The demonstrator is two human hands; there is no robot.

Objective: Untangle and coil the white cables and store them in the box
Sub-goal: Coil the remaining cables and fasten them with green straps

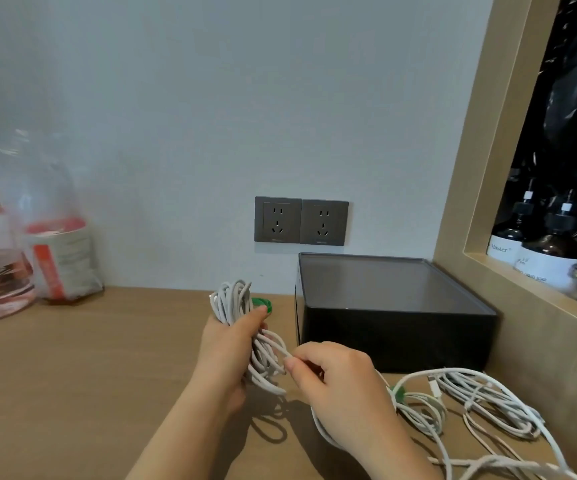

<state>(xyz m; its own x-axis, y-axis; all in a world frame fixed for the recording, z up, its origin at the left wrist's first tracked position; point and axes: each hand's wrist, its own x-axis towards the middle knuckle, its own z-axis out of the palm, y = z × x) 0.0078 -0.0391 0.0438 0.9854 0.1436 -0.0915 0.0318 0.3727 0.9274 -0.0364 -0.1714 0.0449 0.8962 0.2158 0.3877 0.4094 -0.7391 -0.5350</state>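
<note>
Clearly the job is sitting somewhere near its middle, as I am judging it. The left hand (226,348) is gripping a coil (231,299) of white cable upright above the table (89,375), fingers and thumb curling round the middle of the loops. The right hand (339,386) is pinching a strand (276,346) that is running out of the coil's lower half, thumb and forefinger closing on it just beside the left hand. That strand is looking like the tail of this cable, so the step in hand is probably winding or tucking the last length to finish the bundle; no tie is showing on it yet. A green thing (262,302) is lying on the table just behind the coil, partly hidden, and I cannot tell what it is. To the right, near the table's front, more cables (484,407) are lying loose and overlapping. One bunch is wearing a green tie (398,393), but the rest are sprawling and crossing one another, so most of the untangling is waiting. The box (394,327) is standing against the wall, right of the coil and behind the right hand. No white cable is showing in it, and I cannot tell whether its grey top is a lid or its floor. Storing, then, is not yet beginning.
</note>
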